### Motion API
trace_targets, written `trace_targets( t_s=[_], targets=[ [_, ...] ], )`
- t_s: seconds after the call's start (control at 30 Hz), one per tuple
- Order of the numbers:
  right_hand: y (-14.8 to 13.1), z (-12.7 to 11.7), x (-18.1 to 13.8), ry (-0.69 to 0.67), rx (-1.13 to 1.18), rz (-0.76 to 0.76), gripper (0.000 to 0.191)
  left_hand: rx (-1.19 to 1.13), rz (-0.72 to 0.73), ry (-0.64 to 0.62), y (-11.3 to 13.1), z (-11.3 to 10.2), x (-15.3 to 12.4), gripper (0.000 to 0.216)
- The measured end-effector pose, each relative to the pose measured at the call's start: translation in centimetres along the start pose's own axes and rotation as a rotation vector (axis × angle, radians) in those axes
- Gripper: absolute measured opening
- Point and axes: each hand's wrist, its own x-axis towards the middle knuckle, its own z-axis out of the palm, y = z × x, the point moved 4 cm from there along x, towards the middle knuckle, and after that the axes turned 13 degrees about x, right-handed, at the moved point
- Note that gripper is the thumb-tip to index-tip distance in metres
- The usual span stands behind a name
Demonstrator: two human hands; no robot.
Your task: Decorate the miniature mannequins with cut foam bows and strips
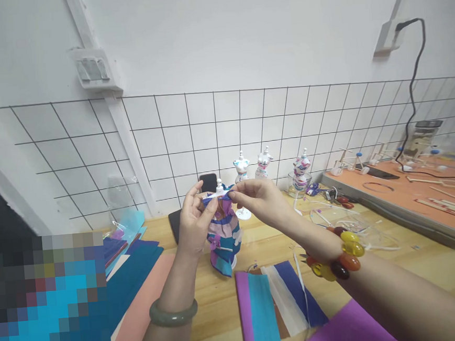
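A small mannequin doll (224, 238) in a patchwork paper dress of pink, blue and purple stands on the wooden table (221, 292). My left hand (194, 218) grips the doll near its shoulder and pinches one end of a thin blue and white paper strip (217, 195). My right hand (259, 199) pinches the other end of that strip, just above the doll's neck. A grey bangle sits on my left wrist and a chunky bead bracelet on my right wrist.
Striped paper pieces (275, 303) lie in front of the doll, with a purple sheet (346, 332) at the bottom right. Coloured paper sheets (130, 262) are stacked at left. Three dressed mini mannequins (264, 162) stand by the tiled wall. An orange bench (418, 189) with wooden stick models is at right.
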Motion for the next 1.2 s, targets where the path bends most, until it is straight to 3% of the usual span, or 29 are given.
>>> trace_targets(
  t_s=[0.27, 0.6, 1.0, 1.2],
  targets=[
    [0.6, -0.4, -0.3, -0.017, 0.117, -0.012, 0.015, 0.014, -0.001, 0.021, 0.1, -0.2, 0.0, 0.055],
    [1.2, -0.4, -0.4, 0.106, -0.107, -0.208, 0.041, 0.017, 0.011, 0.015, 0.2, 0.0, 0.0, 0.056],
    [2.8, -0.1, 0.7, 0.147, 0.001, -0.101, 0.054, 0.038, 0.009, 0.005, 0.2, 0.0, -0.1, 0.057],
    [3.1, 0.2, 0.8, 0.071, 0.3, 0.052, 0.049, 0.034, 0.017, 0.016, 0.3, 0.0, -0.1, 0.058]
  ],
)
